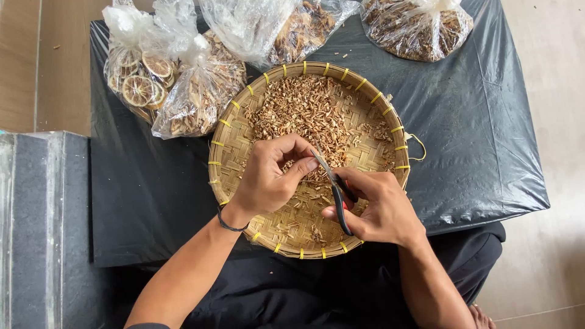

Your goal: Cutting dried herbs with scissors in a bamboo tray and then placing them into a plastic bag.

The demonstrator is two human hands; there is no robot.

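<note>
The right hand [381, 210] grips black-handled scissors [335, 186], fingers closed through the loops, blades angled up toward the left hand [271, 173]. The left hand's fingers are pinched shut on a small piece, too small to identify, above the woven bamboo tray [234, 131]. The tray sits at the near edge of the black-covered table [481, 134], holding chopped dried bits [304, 113]. Clear bags [183, 79] of dried slices line the far edge.

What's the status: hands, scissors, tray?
Right hand shut on scissors, blades angled up-left. Left hand pinching something small at the blades; piece not discernible. Both over woven bamboo tray of chopped dried bits. Nothing blocking.
</note>
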